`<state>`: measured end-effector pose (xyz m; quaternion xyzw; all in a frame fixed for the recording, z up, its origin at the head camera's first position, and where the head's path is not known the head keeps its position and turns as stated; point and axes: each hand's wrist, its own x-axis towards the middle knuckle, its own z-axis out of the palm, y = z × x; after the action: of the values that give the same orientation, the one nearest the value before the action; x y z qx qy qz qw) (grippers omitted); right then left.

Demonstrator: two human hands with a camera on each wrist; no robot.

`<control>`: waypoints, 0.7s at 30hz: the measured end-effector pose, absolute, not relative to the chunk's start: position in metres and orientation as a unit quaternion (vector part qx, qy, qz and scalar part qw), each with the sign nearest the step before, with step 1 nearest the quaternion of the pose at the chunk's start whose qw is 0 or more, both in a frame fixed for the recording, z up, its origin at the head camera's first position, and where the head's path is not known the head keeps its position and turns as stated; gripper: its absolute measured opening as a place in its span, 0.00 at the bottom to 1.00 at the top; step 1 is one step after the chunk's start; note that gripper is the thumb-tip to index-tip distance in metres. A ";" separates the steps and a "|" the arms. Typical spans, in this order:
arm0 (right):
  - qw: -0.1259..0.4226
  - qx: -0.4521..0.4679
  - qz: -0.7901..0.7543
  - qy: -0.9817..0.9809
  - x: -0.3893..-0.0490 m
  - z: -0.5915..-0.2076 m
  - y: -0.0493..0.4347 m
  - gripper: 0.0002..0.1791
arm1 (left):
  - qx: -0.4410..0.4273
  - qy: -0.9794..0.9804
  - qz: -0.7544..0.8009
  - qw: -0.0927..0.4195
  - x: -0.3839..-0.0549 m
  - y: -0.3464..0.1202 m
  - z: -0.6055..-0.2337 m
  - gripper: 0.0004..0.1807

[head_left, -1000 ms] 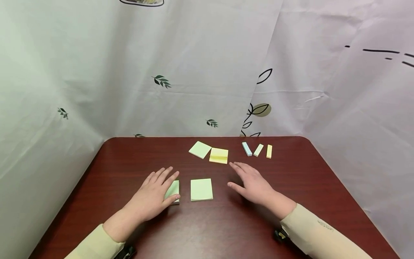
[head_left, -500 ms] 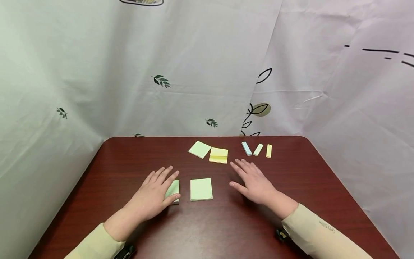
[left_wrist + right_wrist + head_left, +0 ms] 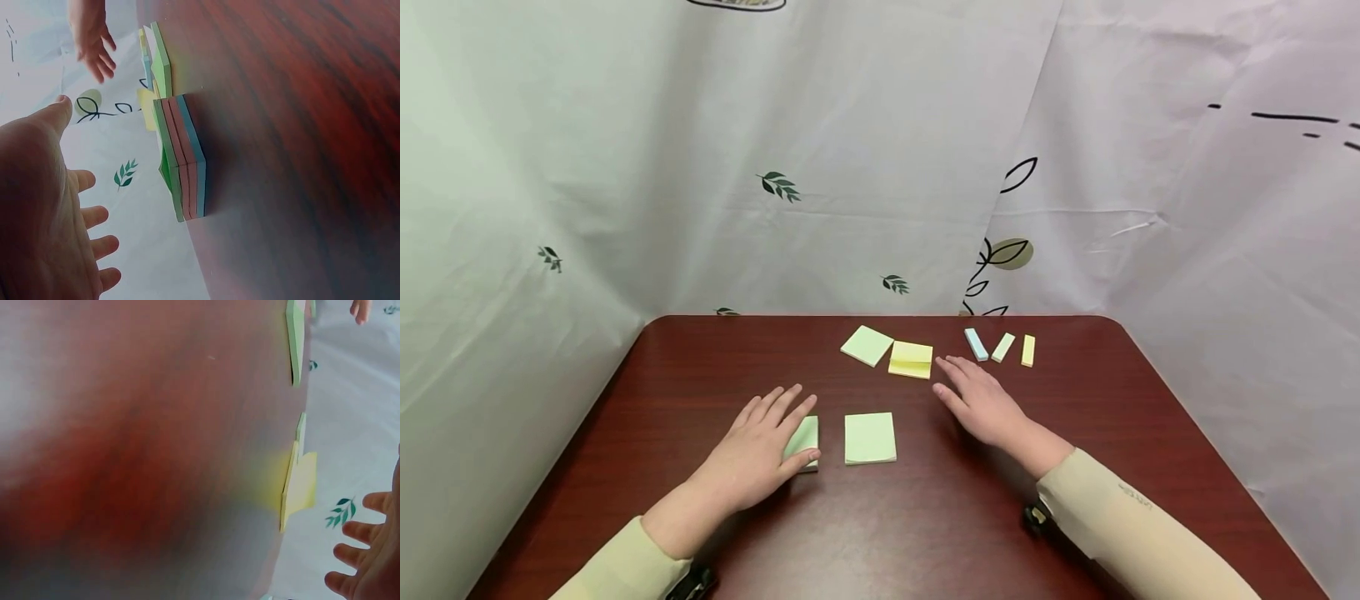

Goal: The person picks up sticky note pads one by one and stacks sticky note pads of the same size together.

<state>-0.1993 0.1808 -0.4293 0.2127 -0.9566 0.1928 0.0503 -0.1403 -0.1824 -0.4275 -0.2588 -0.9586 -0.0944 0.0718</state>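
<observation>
My left hand (image 3: pixel 748 458) is held with fingers spread above a stack of sticky note pads (image 3: pixel 806 442), hiding much of it in the head view. In the left wrist view that stack (image 3: pixel 187 165) has green, pink and blue layers, and the palm stays apart from it. A light green sticky note pad (image 3: pixel 870 438) lies flat just right of the stack. My right hand (image 3: pixel 983 407), fingers extended and holding nothing, has its fingertips close to the right edge of a yellow sticky note pad (image 3: pixel 911 367). The top sheet of this pad (image 3: pixel 303 481) stands partly lifted.
Another light green pad (image 3: pixel 867 345) lies beside the yellow one, towards the back. Three narrow strips, a blue one (image 3: pixel 976 344), a pale one (image 3: pixel 1003 347) and a yellow one (image 3: pixel 1027 351), lie at the back right. White printed cloth (image 3: pixel 865 167) hangs behind the dark red table (image 3: pixel 865 533).
My right hand has moved slightly forward and left, towards the yellow pad, and its forearm has swung left. The left hand stays above the stack. The pads have not moved.
</observation>
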 end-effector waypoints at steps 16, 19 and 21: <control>0.015 0.116 0.291 -0.949 -0.257 -0.436 0.159 0.25 | -0.255 -0.960 -0.092 0.077 -0.137 -0.184 -0.426 0.41; 0.004 0.097 0.287 -0.953 -0.265 -0.437 0.157 0.25 | -0.254 -0.960 -0.093 0.076 -0.136 -0.184 -0.426 0.41; -0.006 0.087 0.284 -0.955 -0.271 -0.438 0.156 0.26 | -0.253 -0.960 -0.092 0.075 -0.136 -0.184 -0.425 0.41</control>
<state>-0.2706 0.1562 -0.4377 0.0873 -0.9548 0.2840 -0.0063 -0.1361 -0.1845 -0.4255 -0.2529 -0.9602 -0.0922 0.0747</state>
